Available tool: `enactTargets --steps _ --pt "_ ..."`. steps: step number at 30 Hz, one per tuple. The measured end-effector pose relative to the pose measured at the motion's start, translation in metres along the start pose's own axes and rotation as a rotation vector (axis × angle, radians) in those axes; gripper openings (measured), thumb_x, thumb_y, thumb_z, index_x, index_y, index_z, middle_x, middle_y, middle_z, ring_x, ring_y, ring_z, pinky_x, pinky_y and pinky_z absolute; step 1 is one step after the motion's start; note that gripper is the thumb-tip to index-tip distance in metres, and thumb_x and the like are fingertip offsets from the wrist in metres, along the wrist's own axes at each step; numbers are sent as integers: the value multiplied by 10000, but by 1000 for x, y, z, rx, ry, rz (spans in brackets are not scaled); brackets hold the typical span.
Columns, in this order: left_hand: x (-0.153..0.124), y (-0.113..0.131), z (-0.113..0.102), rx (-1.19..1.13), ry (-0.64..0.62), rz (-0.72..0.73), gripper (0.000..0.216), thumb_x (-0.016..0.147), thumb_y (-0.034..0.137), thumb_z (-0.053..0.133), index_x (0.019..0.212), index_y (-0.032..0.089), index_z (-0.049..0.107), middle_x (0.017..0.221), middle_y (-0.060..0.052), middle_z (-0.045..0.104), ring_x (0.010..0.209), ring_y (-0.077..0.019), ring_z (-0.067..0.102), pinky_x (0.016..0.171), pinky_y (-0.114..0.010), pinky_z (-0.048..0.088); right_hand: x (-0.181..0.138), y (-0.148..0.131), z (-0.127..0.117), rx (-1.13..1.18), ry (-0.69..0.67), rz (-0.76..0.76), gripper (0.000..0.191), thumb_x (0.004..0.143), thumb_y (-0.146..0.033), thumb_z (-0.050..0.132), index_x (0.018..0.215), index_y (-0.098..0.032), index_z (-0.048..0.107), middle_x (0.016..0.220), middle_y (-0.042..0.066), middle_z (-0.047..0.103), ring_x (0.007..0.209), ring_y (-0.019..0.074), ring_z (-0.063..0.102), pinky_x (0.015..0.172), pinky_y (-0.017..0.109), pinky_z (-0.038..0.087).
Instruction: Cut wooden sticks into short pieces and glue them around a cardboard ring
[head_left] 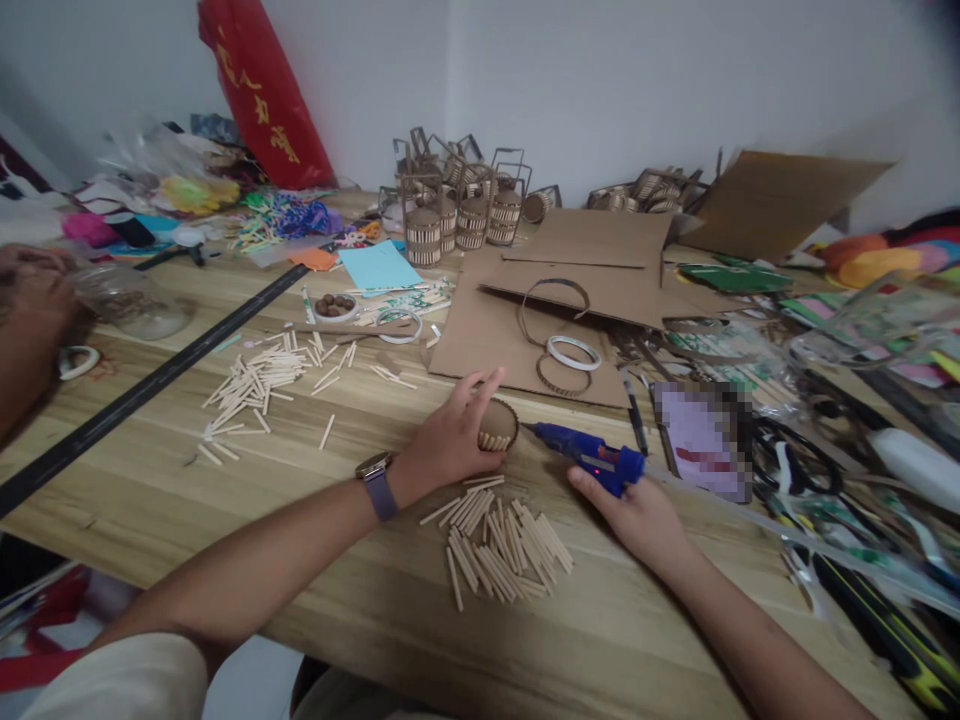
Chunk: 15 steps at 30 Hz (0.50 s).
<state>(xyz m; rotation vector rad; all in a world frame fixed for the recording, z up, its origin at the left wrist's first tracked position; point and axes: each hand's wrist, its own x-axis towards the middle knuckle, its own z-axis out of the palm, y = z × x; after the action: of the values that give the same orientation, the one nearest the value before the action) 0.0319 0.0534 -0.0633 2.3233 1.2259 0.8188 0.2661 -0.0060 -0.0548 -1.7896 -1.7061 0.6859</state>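
Observation:
My left hand (450,435) is closed around a small round cardboard piece (498,420) that has a ridged brown rim and a row of short wooden sticks along its near side. In my right hand (637,510) is a blue glue gun (592,455), its nozzle pointing left and nearly at the rim of the round piece. Whether the tip touches the rim I cannot tell. Just below my hands lies a loose pile of short wooden sticks (510,550).
Another stick pile (262,380) lies left, near a bowl of brown balls (335,306). Finished-looking little stick baskets (442,215) stand at the back beside cardboard sheets (480,325). A black strip (165,375) crosses the table. Another person's hands (37,290) are at far left.

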Motion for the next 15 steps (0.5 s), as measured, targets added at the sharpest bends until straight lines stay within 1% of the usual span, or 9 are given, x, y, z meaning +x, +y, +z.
enactTargets --steps 1,3,6,8,9,11,13,14,15 --pt "0 0 0 -2 2 1 977 678 235 690 1476 223 127 1443 -154 282 1302 -309 380 1029 -442 397 2 1 -1 33 22 21 397 717 -569 582 880 -229 710 841 52 760 841 294 685 728 389 544" --pt "-1 -1 1 -7 9 5 984 676 232 693 1478 240 124 1444 -143 284 1295 -304 391 1036 -438 392 6 3 -4 115 28 87 440 696 -602 606 829 -192 695 776 63 741 763 269 674 670 360 534" --pt "-1 -2 1 -11 14 15 1000 668 226 702 1481 252 120 1446 -137 280 1294 -301 391 1046 -435 382 11 6 -10 323 -54 211 491 677 -631 637 799 -156 656 703 66 694 637 206 632 564 299 495" --pt "-1 -2 0 -6 12 13 1001 667 221 701 1482 243 121 1444 -139 284 1298 -301 386 1049 -437 379 13 9 -14 412 -86 234 490 679 -613 652 850 -153 651 758 75 699 664 196 631 588 291 494" --pt "0 -1 0 -2 8 7 1001 665 221 703 1481 236 123 1444 -140 287 1300 -301 383 1050 -437 378 14 10 -17 400 -79 222 487 685 -595 653 893 -156 656 818 86 709 717 208 641 630 301 501" --pt "0 0 -1 7 -1 -5 1005 660 230 712 1479 221 129 1445 -144 289 1307 -301 375 1053 -432 378 14 10 -22 247 -10 157 475 702 -562 633 950 -158 667 929 115 713 824 250 647 709 343 503" --pt "1 1 -2 11 -7 -7 1006 659 236 718 1478 211 133 1449 -148 284 1318 -298 361 1060 -424 373 11 6 -25 12 81 5 423 736 -509 598 962 -161 677 995 137 700 909 288 627 791 396 481" --pt "1 1 -2 12 -8 -6 1006 659 237 719 1477 211 134 1450 -148 282 1322 -296 357 1062 -421 371 8 3 -25 -97 107 -88 370 761 -478 576 939 -170 680 984 136 697 916 292 618 809 410 466" --pt "1 1 -2 12 -9 -4 1007 659 238 719 1477 213 133 1451 -148 281 1323 -295 356 1062 -420 371 3 -2 -24 -183 100 -173 307 790 -444 553 893 -184 678 941 125 696 891 284 614 805 408 457"
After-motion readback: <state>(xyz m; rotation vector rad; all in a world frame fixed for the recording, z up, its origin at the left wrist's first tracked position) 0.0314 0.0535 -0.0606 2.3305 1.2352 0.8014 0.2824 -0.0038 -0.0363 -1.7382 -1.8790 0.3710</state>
